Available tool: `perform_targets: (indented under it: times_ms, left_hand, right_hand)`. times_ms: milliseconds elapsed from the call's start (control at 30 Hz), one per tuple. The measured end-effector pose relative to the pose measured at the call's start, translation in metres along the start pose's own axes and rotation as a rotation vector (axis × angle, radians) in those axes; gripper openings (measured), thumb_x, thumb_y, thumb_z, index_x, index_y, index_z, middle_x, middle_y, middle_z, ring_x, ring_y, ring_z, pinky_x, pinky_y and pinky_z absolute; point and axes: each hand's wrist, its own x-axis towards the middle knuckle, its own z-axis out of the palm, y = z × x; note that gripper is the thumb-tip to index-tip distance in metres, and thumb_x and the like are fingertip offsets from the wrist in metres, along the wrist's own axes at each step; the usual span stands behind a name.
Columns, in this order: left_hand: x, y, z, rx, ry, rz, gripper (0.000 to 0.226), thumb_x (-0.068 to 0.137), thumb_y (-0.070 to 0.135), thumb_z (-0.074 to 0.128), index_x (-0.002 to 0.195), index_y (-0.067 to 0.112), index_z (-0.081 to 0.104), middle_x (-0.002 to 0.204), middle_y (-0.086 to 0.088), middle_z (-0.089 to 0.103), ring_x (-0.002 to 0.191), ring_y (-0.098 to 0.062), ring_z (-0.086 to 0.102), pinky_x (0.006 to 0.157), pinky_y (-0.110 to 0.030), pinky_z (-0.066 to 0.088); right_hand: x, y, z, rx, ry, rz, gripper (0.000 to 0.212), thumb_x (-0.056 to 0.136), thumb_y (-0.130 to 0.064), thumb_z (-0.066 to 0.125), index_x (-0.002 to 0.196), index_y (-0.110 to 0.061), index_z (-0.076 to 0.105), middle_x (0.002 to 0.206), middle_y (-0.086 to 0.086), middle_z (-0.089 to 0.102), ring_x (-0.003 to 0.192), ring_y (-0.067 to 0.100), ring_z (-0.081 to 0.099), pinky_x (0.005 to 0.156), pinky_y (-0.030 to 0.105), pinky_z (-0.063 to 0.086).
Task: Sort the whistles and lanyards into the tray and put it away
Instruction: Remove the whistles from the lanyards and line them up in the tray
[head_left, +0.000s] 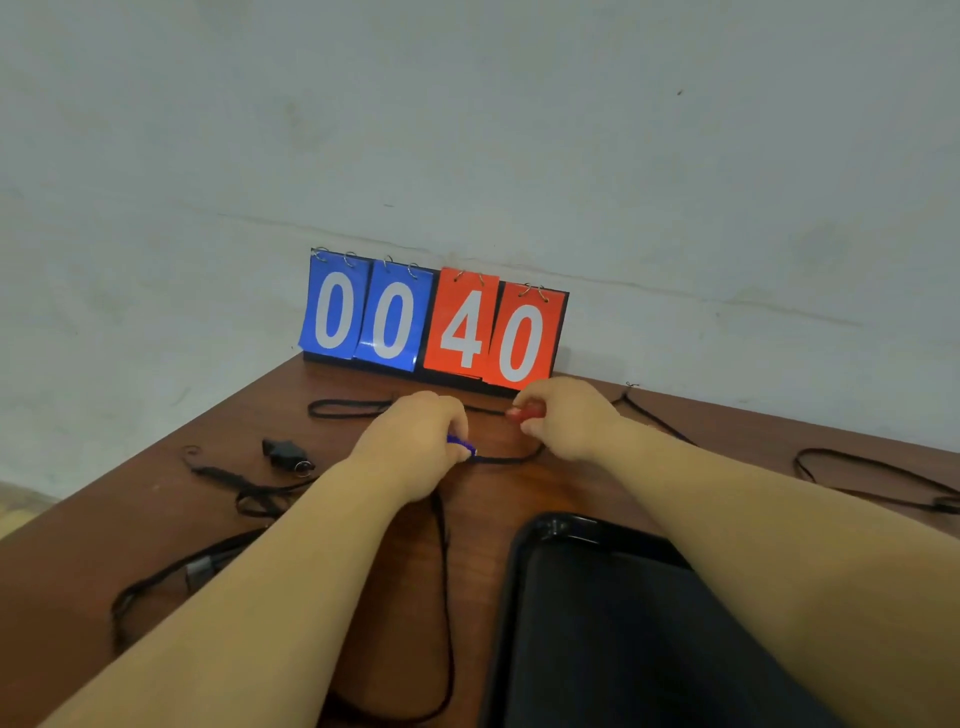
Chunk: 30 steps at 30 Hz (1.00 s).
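My left hand (421, 441) grips a blue whistle (461, 445), mostly hidden in my fingers, with a black lanyard (444, 571) trailing from it toward me. My right hand (566, 418) pinches a red whistle (525, 413) just in front of the scoreboard. A black whistle (283, 452) with a metal ring lies on the table to the left. A black tray (524, 597) sits at the near right, partly under my right forearm. Several loose black lanyards lie around: one far left (254, 493), one near left (171, 577), one at the right (878, 478).
A flip scoreboard (434, 322) reading 00 40 stands at the back edge of the brown table (130, 525), against a pale wall. The table's left edge runs diagonally near the far-left lanyard. Another lanyard loop (348, 409) lies just before the scoreboard.
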Motion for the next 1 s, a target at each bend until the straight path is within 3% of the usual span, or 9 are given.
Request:
perform_targets:
  times_ms: [133, 333, 433, 500, 633, 733, 900, 1000]
  left_hand:
    - [-0.003, 0.002, 0.001, -0.267, 0.171, -0.038, 0.017, 0.087, 0.028, 0.080, 0.093, 0.032, 0.065, 0.096, 0.014, 0.062, 0.092, -0.009, 0.060, 0.069, -0.017, 0.044]
    - [-0.007, 0.010, -0.007, -0.591, 0.397, -0.138, 0.021, 0.087, 0.018, 0.081, 0.100, 0.026, 0.065, 0.101, 0.008, 0.063, 0.099, -0.011, 0.059, 0.070, -0.014, 0.042]
    - [-0.011, 0.015, -0.010, -0.657, 0.490, -0.148, 0.021, 0.089, 0.016, 0.079, 0.100, 0.026, 0.063, 0.108, 0.006, 0.062, 0.105, -0.013, 0.057, 0.069, -0.012, 0.041]
    - [-0.013, 0.019, -0.010, -0.661, 0.504, -0.120, 0.020, 0.090, 0.017, 0.077, 0.102, 0.026, 0.064, 0.110, 0.007, 0.063, 0.107, -0.013, 0.057, 0.070, -0.010, 0.040]
    - [-0.020, 0.034, -0.009, -0.664, 0.408, -0.040, 0.021, 0.091, 0.020, 0.077, 0.106, 0.029, 0.066, 0.109, 0.013, 0.064, 0.103, -0.009, 0.059, 0.072, -0.010, 0.042]
    - [-0.027, 0.046, -0.007, -0.693, 0.270, 0.042, 0.022, 0.089, 0.023, 0.079, 0.103, 0.033, 0.066, 0.104, 0.018, 0.067, 0.100, -0.005, 0.063, 0.074, -0.014, 0.048]
    - [-0.044, 0.065, -0.003, -0.605, -0.017, 0.226, 0.020, 0.086, 0.026, 0.081, 0.099, 0.035, 0.069, 0.103, 0.017, 0.071, 0.102, -0.006, 0.067, 0.085, -0.021, 0.055]
    - [-0.053, 0.075, -0.003, -0.509, -0.188, 0.340, 0.018, 0.087, 0.027, 0.080, 0.099, 0.035, 0.070, 0.099, 0.015, 0.073, 0.098, -0.006, 0.070, 0.089, -0.031, 0.060]
  right_hand:
    - [-0.013, 0.001, -0.017, 0.330, 0.090, 0.052, 0.035, 0.099, -0.032, 0.064, 0.133, -0.025, 0.063, 0.137, -0.003, 0.064, 0.124, 0.018, 0.060, 0.105, 0.034, 0.047]
    - [-0.030, -0.004, -0.038, 0.555, 0.131, 0.119, 0.041, 0.104, -0.035, 0.055, 0.141, -0.018, 0.057, 0.142, 0.004, 0.060, 0.128, 0.021, 0.057, 0.108, 0.036, 0.049]
    - [-0.036, -0.009, -0.045, 0.717, 0.191, 0.189, 0.036, 0.106, -0.036, 0.049, 0.134, -0.015, 0.061, 0.132, 0.004, 0.066, 0.115, 0.017, 0.063, 0.085, 0.023, 0.053]
    - [-0.039, -0.010, -0.047, 0.818, 0.241, 0.236, 0.029, 0.108, -0.035, 0.045, 0.118, -0.016, 0.065, 0.122, 0.002, 0.069, 0.100, 0.011, 0.064, 0.071, 0.018, 0.047]
    - [-0.036, -0.008, -0.049, 0.972, 0.292, 0.393, 0.026, 0.110, -0.035, 0.039, 0.115, -0.018, 0.059, 0.113, 0.000, 0.068, 0.107, 0.016, 0.062, 0.084, 0.029, 0.044]
    - [-0.033, -0.006, -0.047, 1.170, 0.237, 0.526, 0.034, 0.108, -0.034, 0.042, 0.127, -0.012, 0.060, 0.099, -0.001, 0.076, 0.103, 0.016, 0.069, 0.067, 0.027, 0.042]
    - [-0.047, 0.007, -0.058, 1.197, 0.253, 0.496, 0.029, 0.107, -0.031, 0.042, 0.126, -0.016, 0.059, 0.097, -0.001, 0.079, 0.093, 0.013, 0.067, 0.063, 0.027, 0.039]
    - [-0.084, 0.020, -0.078, 0.980, 0.220, 0.359, 0.028, 0.108, -0.027, 0.043, 0.118, -0.011, 0.064, 0.102, 0.006, 0.076, 0.084, 0.015, 0.062, 0.066, 0.025, 0.045]
